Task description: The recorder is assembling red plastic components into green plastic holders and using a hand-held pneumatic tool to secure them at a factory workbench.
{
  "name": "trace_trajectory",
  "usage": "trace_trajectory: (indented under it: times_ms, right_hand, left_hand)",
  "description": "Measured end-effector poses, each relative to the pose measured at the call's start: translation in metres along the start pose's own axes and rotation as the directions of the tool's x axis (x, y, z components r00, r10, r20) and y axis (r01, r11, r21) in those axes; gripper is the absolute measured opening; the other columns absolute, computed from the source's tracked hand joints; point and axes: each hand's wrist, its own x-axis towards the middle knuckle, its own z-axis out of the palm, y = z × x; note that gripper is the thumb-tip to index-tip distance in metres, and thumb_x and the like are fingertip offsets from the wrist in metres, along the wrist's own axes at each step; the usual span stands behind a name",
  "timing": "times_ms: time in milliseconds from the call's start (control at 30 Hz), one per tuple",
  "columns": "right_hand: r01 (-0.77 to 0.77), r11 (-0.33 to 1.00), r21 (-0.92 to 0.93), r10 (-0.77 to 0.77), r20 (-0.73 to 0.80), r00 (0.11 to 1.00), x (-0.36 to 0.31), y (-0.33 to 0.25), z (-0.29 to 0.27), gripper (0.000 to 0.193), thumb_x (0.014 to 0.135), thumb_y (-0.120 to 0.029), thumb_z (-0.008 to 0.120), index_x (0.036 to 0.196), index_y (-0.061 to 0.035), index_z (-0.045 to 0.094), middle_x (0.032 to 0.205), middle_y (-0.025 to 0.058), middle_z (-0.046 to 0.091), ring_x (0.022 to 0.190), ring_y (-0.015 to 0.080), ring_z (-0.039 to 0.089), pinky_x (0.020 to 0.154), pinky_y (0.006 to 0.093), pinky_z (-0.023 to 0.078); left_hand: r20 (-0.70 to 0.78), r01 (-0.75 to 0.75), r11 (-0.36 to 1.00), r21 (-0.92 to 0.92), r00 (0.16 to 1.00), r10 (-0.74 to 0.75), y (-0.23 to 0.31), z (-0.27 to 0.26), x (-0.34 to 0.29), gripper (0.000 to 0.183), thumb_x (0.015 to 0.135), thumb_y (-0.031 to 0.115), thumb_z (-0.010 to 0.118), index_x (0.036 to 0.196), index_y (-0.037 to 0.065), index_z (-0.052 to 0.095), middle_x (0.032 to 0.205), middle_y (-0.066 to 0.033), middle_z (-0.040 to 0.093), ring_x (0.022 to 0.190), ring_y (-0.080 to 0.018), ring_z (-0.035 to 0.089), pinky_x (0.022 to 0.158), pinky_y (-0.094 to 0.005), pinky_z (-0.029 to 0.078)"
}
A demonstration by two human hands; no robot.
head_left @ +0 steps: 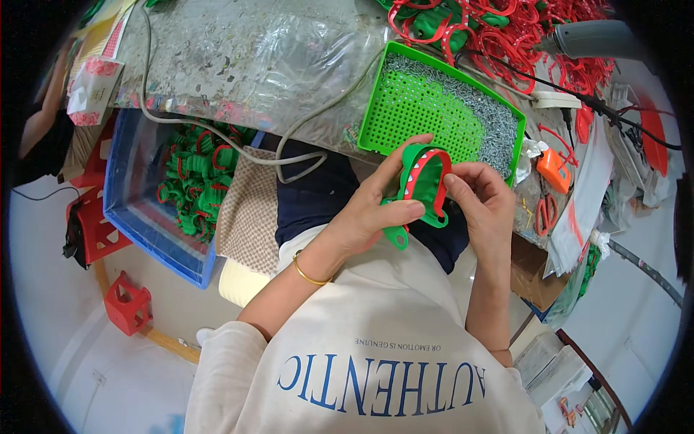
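Close in front of my body, my left hand (372, 206) grips a green plastic toy crocodile jaw (429, 182) with a red inner rim and white pointed teeth. Its thumb presses on the near side, while the fingers go behind the piece. My right hand (483, 197) is closed in a pinch at the jaw's right edge, on the red rim; whether a small part sits in that pinch is hidden. A green looped tab hangs below the left thumb. Just beyond both hands lies a bright green perforated tray (426, 108) with many small silver screws (499, 130).
A blue bin (148, 242) of green toy parts (196, 177) stands at left. Red strips (499, 43) pile up at the far right beside a grey tool (596, 39). A grey cable (147, 65) crosses the table edge. Scissors (546, 215) lie at right.
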Motion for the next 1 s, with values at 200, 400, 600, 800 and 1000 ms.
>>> trace_trajectory:
  times_ms: [200,400,600,800,1000]
  right_hand:
    - [-0.008,1.0,-0.016,0.009,0.034,0.999,0.002,0.0,-0.001,0.014,0.086,-0.005,0.065,0.098,-0.0004,0.059,0.088,0.0015,0.062,0.078,0.0069,0.057,0.071,0.0207,0.046]
    - [0.054,0.998,-0.034,-0.051,0.065,0.997,-0.001,-0.009,-0.004,0.029,0.08,-0.005,0.07,0.104,-0.0051,0.053,0.091,-0.0016,0.053,0.08,0.0065,0.048,0.075,0.0202,0.041]
    - [0.189,0.98,-0.066,-0.185,0.061,0.981,-0.01,-0.006,-0.01,0.036,0.076,-0.002,0.07,0.107,-0.0057,0.052,0.095,0.0001,0.051,0.086,0.0086,0.048,0.08,0.0217,0.04]
    - [0.744,0.637,-0.2,-0.702,-0.549,0.454,0.058,-0.074,-0.063,0.042,0.094,-0.015,0.051,0.131,0.003,0.04,0.127,0.0177,0.052,0.115,0.0256,0.054,0.101,0.0386,0.041]
    - [0.635,0.772,0.016,-0.623,0.216,0.752,0.1,-0.131,-0.1,0.065,0.084,-0.033,0.064,0.133,0.0008,0.039,0.109,0.0134,0.058,0.101,0.0223,0.058,0.091,0.0361,0.044]
  left_hand:
    - [-0.012,0.032,0.999,0.006,0.999,-0.032,0.002,0.002,0.001,0.096,0.069,0.034,0.073,0.146,0.009,0.022,0.133,-0.009,0.046,0.121,-0.0211,0.048,0.103,-0.0354,0.039]
    - [0.137,0.08,0.915,-0.394,0.99,-0.028,-0.008,-0.004,-0.004,0.087,0.076,0.024,0.068,0.146,0.011,0.019,0.133,-0.0121,0.044,0.12,-0.0253,0.05,0.1,-0.0415,0.043]
    - [0.152,0.154,0.86,-0.485,0.984,-0.091,-0.014,0.002,-0.007,0.088,0.074,0.031,0.07,0.145,0.013,0.021,0.13,-0.0155,0.046,0.113,-0.0305,0.055,0.096,-0.0457,0.046]
    - [0.253,0.274,0.859,-0.432,0.951,-0.176,-0.026,0.005,-0.004,0.088,0.075,0.035,0.07,0.145,0.014,0.022,0.122,-0.0187,0.051,0.107,-0.034,0.058,0.094,-0.0461,0.047]
    - [0.312,0.323,0.836,-0.444,0.93,-0.194,-0.037,0.003,-0.004,0.082,0.078,0.041,0.066,0.144,0.014,0.025,0.122,-0.0211,0.052,0.106,-0.0348,0.058,0.094,-0.0472,0.046]
